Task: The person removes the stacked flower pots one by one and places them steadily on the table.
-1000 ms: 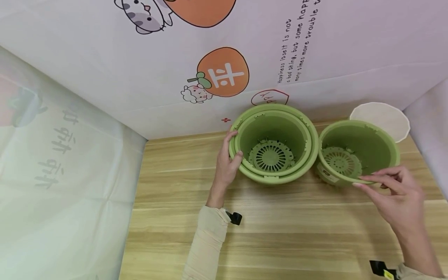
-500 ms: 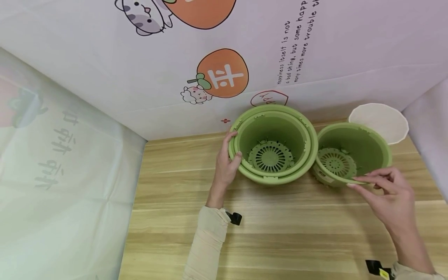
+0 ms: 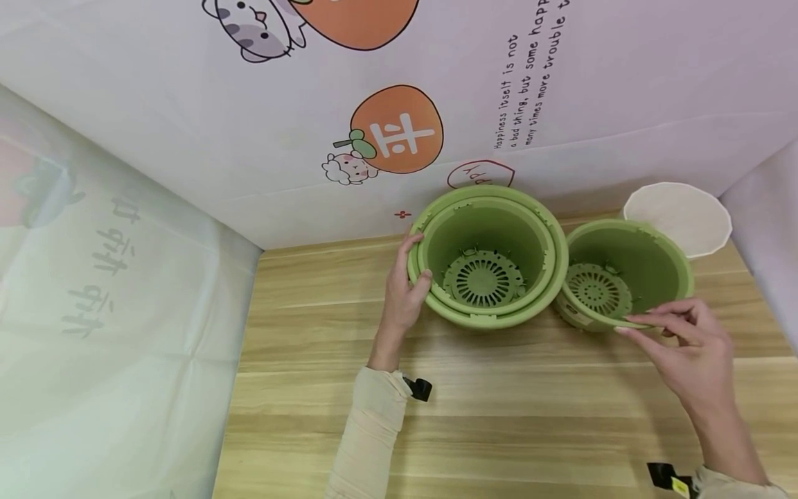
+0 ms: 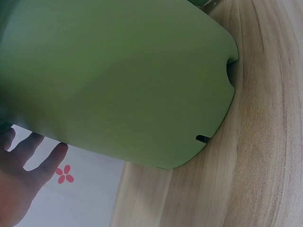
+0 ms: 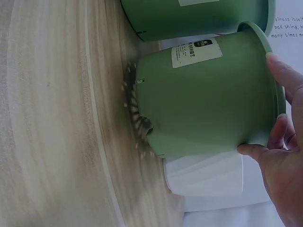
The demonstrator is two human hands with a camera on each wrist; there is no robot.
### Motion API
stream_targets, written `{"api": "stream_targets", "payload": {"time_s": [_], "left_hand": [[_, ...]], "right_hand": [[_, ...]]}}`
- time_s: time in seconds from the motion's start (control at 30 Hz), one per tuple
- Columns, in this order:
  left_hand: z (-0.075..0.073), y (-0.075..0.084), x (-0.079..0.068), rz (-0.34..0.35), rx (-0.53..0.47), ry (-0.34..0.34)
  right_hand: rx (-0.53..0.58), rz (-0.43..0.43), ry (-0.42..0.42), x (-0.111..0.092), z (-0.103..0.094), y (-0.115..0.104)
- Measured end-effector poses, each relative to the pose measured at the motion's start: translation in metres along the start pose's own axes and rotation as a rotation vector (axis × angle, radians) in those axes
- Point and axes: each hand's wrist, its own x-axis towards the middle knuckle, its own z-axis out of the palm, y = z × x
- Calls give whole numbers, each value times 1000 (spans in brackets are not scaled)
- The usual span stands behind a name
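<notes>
A large green plastic flowerpot [image 3: 451, 315] stands against the back wall with a smaller green pot [image 3: 499, 225] nested inside it. My left hand [image 3: 402, 294] grips the left side of the outer rim, thumb on the near side; the left wrist view shows its fingers beside the pot's smooth outer wall. To the right, a separate green flowerpot [image 3: 657, 270] is tilted, its slotted bottom visible. My right hand [image 3: 695, 346] pinches its near rim between thumb and fingers. In the right wrist view, a white label [image 5: 196, 52] shows on this pot's side.
A white container [image 3: 676, 215] stands behind the right pot, near the right wall. The wood-grain table [image 3: 499, 409] extends in front of the pots. Printed white sheeting [image 3: 280, 152] covers the back and left walls.
My right hand has moved left with the separate flowerpot, bringing it closer against the nested pots. My left hand and the nested pots have stayed in place.
</notes>
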Motion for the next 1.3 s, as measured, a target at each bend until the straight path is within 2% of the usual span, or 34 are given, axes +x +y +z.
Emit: {"api": "stream_targets", "payload": {"time_s": [0.17,0.37,0.5,0.8,1.03,1.3], "left_hand": [[1,-1,0,3,-20,-1],[1,-1,0,7,-34,3],[1,1,-1,12,-3,0],[1,0,-1,22,-9,4],[1,-1,-1,24,-2,11],[0,0,0,14,-22,4]], "right_hand": [[19,4,1,0,3,-9],[27,20,-2,-4,3,-2],[8,28,0,-6,3,2],[14,20,-8,-5,7,-7],[16,-2,-12,-6,8,-2],[4,27,-18,-9,9,1]]}}
